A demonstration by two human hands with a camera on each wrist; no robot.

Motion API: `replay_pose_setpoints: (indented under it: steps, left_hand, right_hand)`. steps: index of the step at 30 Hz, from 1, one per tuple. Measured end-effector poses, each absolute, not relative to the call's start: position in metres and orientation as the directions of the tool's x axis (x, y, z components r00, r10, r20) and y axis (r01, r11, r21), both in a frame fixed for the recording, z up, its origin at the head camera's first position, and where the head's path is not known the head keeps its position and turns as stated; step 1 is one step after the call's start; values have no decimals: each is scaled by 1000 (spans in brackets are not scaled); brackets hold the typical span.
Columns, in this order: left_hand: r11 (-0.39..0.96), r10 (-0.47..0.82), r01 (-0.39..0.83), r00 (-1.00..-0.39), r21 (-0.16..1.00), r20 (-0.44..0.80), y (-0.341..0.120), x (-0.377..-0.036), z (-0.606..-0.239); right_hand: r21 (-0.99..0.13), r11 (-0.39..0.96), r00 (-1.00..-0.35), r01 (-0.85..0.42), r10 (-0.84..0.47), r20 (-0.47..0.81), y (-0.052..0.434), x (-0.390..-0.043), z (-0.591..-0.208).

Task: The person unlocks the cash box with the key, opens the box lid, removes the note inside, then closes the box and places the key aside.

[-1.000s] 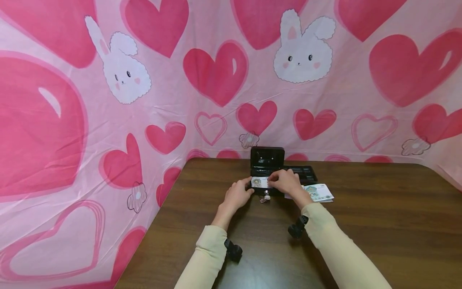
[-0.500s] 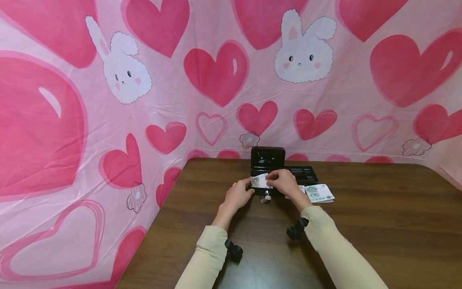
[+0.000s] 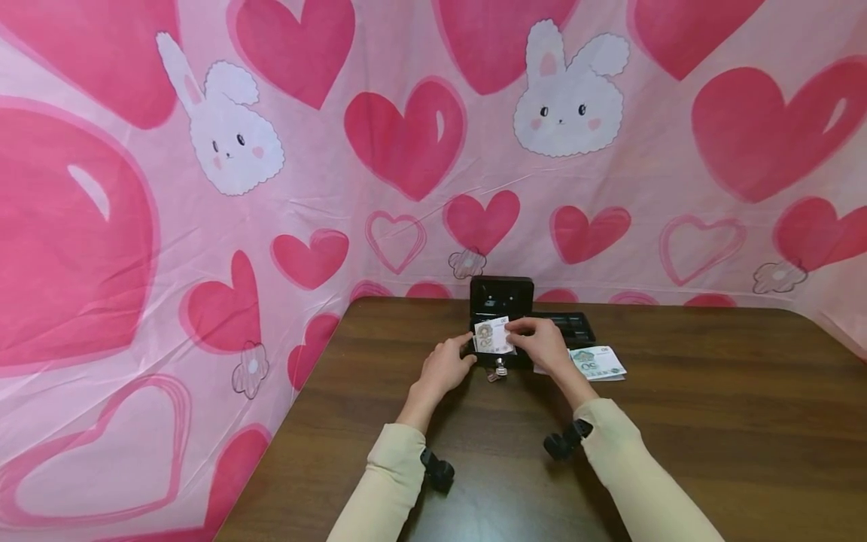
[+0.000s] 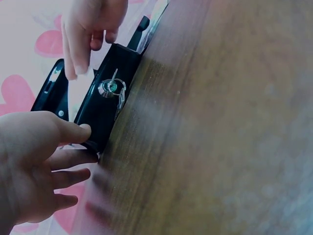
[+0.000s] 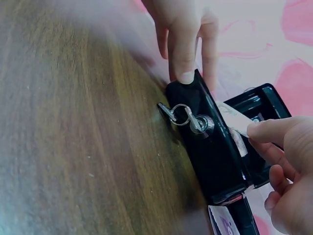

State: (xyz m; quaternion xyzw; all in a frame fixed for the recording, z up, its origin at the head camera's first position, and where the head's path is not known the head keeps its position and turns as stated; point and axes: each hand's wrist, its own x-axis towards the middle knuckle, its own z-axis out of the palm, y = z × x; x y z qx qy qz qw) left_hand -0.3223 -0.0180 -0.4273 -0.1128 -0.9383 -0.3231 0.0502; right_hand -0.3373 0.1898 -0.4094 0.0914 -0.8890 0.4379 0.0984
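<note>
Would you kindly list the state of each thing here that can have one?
Cash box: open, lid upright.
Key: in the front lock, a second key hanging from its ring.
Banknote: pinched, lifted over the box.
Banknotes: lying flat on the table.
Coin tray: out of the box, beside it.
Left hand: fingertips at the box's left front corner.
Right hand: pinches the banknote.

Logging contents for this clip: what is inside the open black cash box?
A banknote, pinched by the right hand, sits over the cash box opening. It and the hand cover the interior, so anything beneath cannot be seen.
</note>
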Motion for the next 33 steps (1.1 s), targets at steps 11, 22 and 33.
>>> replay_pose_setpoints:
  steps: [11, 22, 33]
  left_hand:
    - [779, 174, 228, -974, 584, 147, -19, -322, -430]
    - [755, 184, 228, -974, 615, 135, -18, -322, -430]
    - [752, 190, 237, -971, 615, 143, -17, -324, -430]
  right_hand:
    - [-776, 573, -945, -264, 9, 328, 194, -327, -405]
    - [-799, 540, -937, -264, 51, 344, 203, -320, -396]
    - [-842, 442, -935, -308, 21, 353, 218, -314, -393]
